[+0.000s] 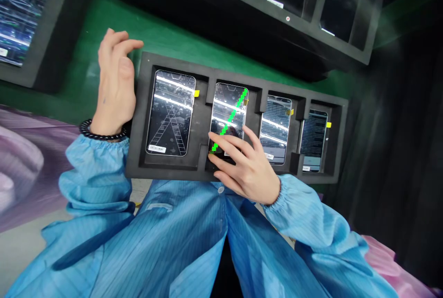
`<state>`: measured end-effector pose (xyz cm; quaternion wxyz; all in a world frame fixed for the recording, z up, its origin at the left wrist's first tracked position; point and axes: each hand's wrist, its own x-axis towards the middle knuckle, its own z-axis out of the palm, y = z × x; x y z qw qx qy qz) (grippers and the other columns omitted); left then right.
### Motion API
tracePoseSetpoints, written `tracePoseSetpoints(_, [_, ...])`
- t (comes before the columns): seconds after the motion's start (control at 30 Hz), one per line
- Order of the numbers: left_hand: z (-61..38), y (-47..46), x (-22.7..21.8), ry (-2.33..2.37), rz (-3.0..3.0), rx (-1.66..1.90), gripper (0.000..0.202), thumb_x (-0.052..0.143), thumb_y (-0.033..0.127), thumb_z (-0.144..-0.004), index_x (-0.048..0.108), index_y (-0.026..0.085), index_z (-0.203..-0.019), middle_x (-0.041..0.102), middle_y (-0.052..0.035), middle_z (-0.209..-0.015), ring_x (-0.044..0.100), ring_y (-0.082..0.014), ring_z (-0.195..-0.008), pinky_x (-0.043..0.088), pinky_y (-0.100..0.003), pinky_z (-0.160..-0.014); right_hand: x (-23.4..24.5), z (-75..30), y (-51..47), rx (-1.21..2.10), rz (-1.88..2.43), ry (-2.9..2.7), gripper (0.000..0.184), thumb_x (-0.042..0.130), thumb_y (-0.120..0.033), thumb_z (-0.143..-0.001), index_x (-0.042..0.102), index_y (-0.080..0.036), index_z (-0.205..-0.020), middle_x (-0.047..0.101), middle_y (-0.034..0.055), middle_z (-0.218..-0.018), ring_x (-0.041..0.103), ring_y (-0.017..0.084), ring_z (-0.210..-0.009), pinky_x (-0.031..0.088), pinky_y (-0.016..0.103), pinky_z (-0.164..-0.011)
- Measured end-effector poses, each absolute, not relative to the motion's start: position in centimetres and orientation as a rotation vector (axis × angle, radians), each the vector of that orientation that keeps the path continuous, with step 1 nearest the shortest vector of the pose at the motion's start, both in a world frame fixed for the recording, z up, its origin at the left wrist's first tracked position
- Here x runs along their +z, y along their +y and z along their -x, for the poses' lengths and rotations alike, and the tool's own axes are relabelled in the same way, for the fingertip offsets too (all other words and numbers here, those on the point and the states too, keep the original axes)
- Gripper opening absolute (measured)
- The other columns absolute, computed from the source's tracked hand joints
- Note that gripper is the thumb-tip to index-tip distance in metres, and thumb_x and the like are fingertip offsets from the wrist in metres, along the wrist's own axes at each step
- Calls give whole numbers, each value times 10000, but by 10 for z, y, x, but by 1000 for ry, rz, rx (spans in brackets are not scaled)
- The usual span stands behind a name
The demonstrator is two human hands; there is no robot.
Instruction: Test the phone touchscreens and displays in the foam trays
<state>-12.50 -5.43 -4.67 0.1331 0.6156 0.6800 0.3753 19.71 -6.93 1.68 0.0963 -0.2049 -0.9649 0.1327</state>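
My left hand [116,88] is open beside the foam tray [169,167] of four phones [169,113]. My right hand [242,169] touches the second phone [228,109], but if it grips, I cannot tell.

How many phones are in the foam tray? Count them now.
4, left to right in the tray: first phone, second phone under the right hand, third phone, fourth phone.

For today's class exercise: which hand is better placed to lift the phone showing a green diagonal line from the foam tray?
Probably the right hand: its fingers rest on that phone in the foam tray. The left hand is raised beside the tray's end, apart from the phone.
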Motion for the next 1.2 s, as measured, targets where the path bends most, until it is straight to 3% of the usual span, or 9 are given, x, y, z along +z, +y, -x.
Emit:
tracePoseSetpoints(0.13, [125,-55,-47,1970,-1787,1085,692,138,635,-1032,512,234,-1453,428,-115,-1552,249,-217,-1568,190,-448,-1325,21,-200,-58,518,584,-2768,387,395,-382,-1061,762,-261,-1076,603,68,-1491,568,221,-1293,282,539,-1244])
tracePoseSetpoints(0.33, [128,-53,-52,1966,-1785,1080,722,118,659,-1018,500,233,-1458,420,-120,-1550,237,-245,-1572,193,-489,-1319,23,-184,4,178,1043,-2722,408,355,-396,-1071,708,-288,-1245,469,53,-1597,489,286,-1394,287,586,-1234])
tracePoseSetpoints(0.57, [131,-53,-53,1948,-1802,1067,679,116,628,-1032,486,251,-1457,410,-114,-1553,225,-230,-1575,183,-485,-1320,9,-158,31,132,1073,-2830,429,340,-406,-1075,702,-274,-1263,386,54,-1657,471,304,-1407,273,606,-1241])
tracePoseSetpoints(1.2, [132,-53,-54,1951,-1781,1039,678,113,657,-1020,489,293,-1452,404,-78,-1555,204,-214,-1580,155,-474,-1330,17,-193,-13,69,978,-2857,389,400,-360,-1068,754,-260,-1194,482,82,-1598,500,277,-1372,288,594,-1224])
